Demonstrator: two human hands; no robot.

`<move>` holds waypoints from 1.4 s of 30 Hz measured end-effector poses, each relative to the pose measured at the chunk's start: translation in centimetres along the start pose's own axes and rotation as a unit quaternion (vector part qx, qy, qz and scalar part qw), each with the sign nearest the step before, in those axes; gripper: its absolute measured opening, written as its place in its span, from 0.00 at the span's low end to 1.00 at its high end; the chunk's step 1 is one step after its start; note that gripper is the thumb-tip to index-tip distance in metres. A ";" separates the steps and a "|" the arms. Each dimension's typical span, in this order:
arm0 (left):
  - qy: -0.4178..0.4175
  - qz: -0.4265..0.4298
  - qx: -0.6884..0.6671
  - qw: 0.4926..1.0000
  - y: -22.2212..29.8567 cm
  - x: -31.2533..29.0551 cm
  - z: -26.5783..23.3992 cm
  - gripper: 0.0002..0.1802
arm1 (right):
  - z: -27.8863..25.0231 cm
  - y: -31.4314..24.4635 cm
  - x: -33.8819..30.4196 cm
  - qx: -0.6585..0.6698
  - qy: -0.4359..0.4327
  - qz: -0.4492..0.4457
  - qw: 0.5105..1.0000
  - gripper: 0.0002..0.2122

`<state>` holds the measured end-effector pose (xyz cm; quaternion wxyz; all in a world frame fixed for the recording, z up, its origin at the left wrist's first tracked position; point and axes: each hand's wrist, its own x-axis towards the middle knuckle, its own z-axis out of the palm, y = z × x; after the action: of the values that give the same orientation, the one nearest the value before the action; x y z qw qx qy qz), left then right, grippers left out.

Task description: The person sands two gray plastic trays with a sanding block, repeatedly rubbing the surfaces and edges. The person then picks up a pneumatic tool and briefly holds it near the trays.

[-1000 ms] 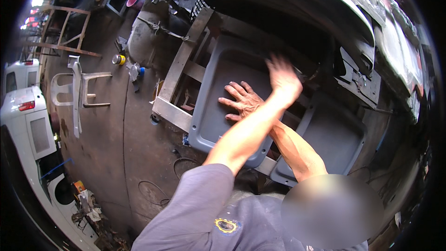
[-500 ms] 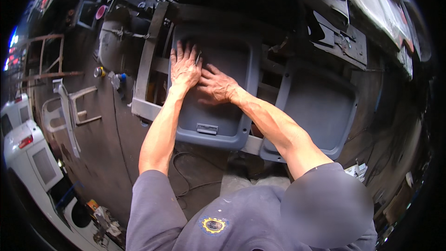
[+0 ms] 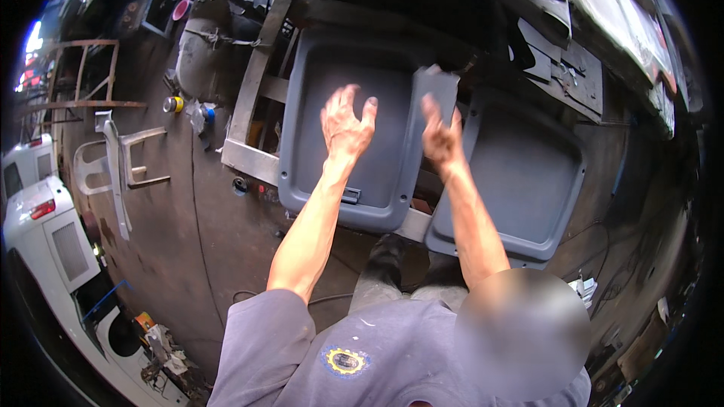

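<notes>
Grey moulded plastic seat shell (image 3: pixel 354 128) lies on a rusty metal frame (image 3: pixel 253 98), far centre. Left hand (image 3: pixel 345 124) spread wide above it; right hand (image 3: pixel 440 136) grips a flat grey plastic panel (image 3: pixel 431 105). Fitting step, probably; next needs panel alignment.

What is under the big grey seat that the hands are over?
The grey seat lies on a metal frame, whose bars show beside it. The oily floor lies below. Anything directly beneath the seat is hidden.

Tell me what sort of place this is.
Probably a metalworking or vehicle-seat workshop: grey moulded seat shells sit on a welded metal frame, loose metal brackets lie on a stained floor, and white vehicles stand nearby.
</notes>
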<state>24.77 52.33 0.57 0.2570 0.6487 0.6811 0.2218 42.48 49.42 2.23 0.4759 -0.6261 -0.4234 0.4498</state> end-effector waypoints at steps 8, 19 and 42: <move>0.058 0.081 0.253 0.962 -5.0 -0.5 5.5 0.45 | 10.3 4.0 11.7 -0.547 -0.043 -0.243 0.800 0.30; 0.062 0.045 0.218 0.973 -3.3 -0.3 4.5 0.45 | -2.7 4.3 11.9 -0.561 -0.085 -0.206 0.797 0.33; 0.055 0.047 0.289 0.955 -5.4 0.3 5.7 0.47 | 5.4 6.2 -14.7 -0.253 0.046 -0.024 0.966 0.37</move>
<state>24.27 52.12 -7.31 0.0098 0.7133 0.6980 0.0627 34.37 35.32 -2.26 0.3314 -0.7360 -0.5159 0.2870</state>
